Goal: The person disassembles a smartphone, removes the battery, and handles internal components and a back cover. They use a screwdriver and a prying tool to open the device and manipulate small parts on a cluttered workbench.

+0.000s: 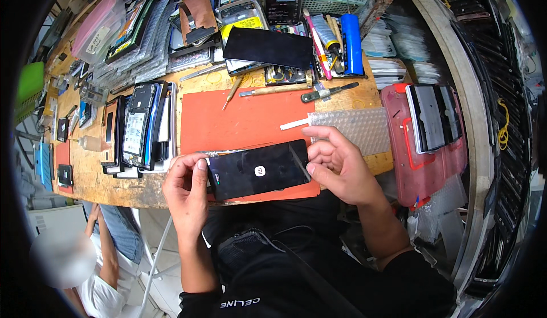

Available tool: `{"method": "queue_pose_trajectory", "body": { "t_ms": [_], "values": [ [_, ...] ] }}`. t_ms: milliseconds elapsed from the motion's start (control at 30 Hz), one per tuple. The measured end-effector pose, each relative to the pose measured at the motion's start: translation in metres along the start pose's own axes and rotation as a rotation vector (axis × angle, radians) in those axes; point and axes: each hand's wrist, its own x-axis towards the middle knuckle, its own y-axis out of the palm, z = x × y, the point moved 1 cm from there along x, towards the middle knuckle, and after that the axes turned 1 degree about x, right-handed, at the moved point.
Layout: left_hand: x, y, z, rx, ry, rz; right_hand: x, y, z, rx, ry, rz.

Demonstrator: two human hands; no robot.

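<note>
Phone (257, 170) held between both hands over the near edge of the red mat (239, 119), long axis left-right, slightly tilted. Left hand (185, 190) pinches its left end; right hand (336, 164) pinches the right end. Beyond: bubble wrap (356, 127), tools, stacked phones.

Phone (259, 170) back is glossy black w/ a small white logo, mat (239, 119) is orange-red, worktop (108, 184) is scuffed tan wood, bubble wrap (356, 127) clear, bin (407, 164) red.
</note>
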Motion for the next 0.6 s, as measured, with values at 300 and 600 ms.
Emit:
{"method": "queue_pose_trajectory", "body": {
  "t_ms": [300,600],
  "values": [
    [0.000,-0.002,-0.002,-0.064,-0.039,-0.004,0.001,-0.001,-0.002,0.000,0.007,0.005],
    [0.001,-0.009,0.010,-0.036,0.002,-0.061,-0.007,0.001,0.005,-0.058,-0.012,-0.157]
  ]
}}
